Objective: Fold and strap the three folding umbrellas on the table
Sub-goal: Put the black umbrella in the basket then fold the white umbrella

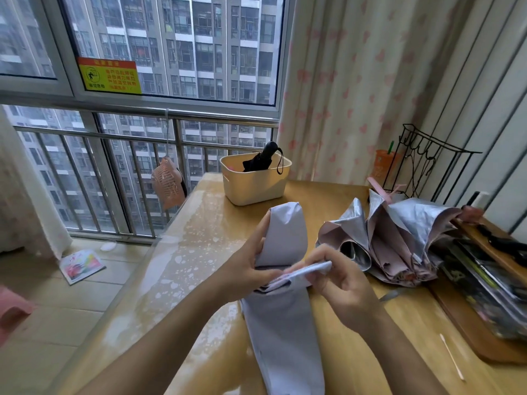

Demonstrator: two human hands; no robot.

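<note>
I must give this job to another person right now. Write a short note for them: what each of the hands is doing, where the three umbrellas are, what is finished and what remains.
Left hand grips the lilac umbrella at mid-length and holds its folds together. Right hand pinches its strap, which is not yet fastened.
Black umbrella stands folded in the cream basket; I cannot tell whether it is strapped.
Silver umbrella lies loose and unfolded on the table, to the right.
Left to do: fasten the lilac strap, then fold and strap the silver one.
</note>
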